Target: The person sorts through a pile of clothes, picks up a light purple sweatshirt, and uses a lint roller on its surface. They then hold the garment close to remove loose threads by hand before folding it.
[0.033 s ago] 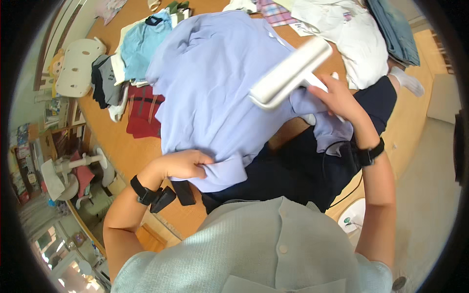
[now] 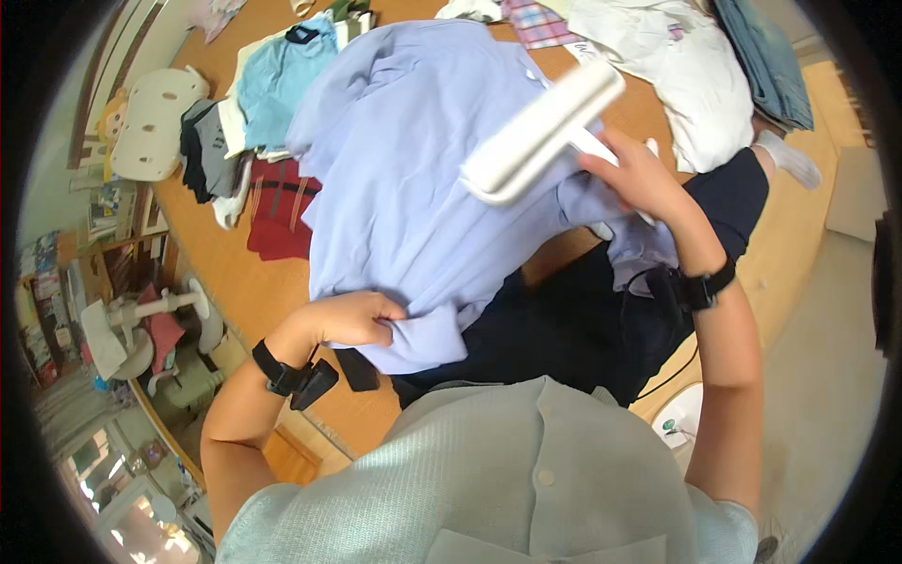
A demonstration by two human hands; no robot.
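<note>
A lavender long-sleeved sweatshirt (image 2: 404,169) lies spread over the wooden surface, its lower edge reaching my lap. My left hand (image 2: 352,318) pinches a fold of it near the lower left corner. In my right hand (image 2: 639,179) is the handle of a white lint roller (image 2: 545,132). Its wide head is tilted over the right side of the sweatshirt; whether it touches the cloth I cannot tell. One sleeve bunches up below my right hand, beside my leg.
Left of the sweatshirt lie a light blue shirt (image 2: 282,89), a dark red plaid garment (image 2: 279,211) and a grey one (image 2: 211,150). White clothes (image 2: 695,94) and folded jeans (image 2: 766,61) are at the far right. My dark-trousered leg (image 2: 554,329) borders the sweatshirt's near edge.
The lint roller has shifted slightly left and away from me with my right hand. My left hand keeps its pinch on the sweatshirt.
</note>
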